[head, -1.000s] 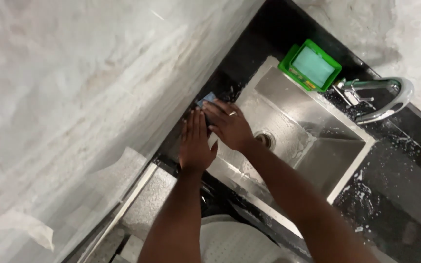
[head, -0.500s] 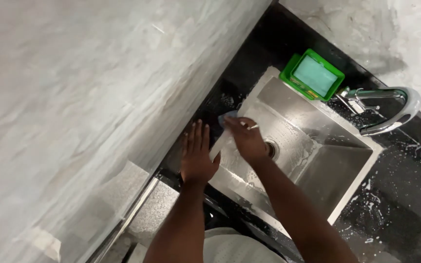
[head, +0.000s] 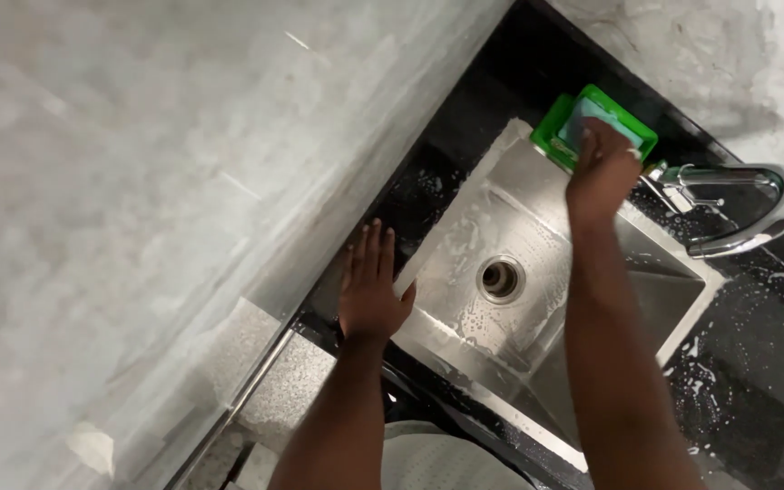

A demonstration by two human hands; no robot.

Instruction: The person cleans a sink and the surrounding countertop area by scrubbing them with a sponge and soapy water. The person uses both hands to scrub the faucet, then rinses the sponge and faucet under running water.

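Observation:
My right hand [head: 601,168] reaches across the steel sink [head: 465,236] to its far corner. Its fingers are curled over a pale blue sponge [head: 608,114] that lies in a green plastic tray [head: 551,136] on the black counter. My left hand [head: 369,292] rests flat, fingers spread, on the black counter [head: 428,163] at the sink's left rim and holds nothing. Soap foam and water drops cover the sink's floor around the round drain [head: 501,278].
A curved chrome tap [head: 755,204] stands just right of the green tray, its spout over the sink. The counter [head: 755,363] to the right is wet with foam specks. A pale marble wall [head: 138,181] runs along the left side.
My right hand left the sink's left rim, carrying the sponge across the basin to the green tray. My left hand stayed flat on the counter edge.

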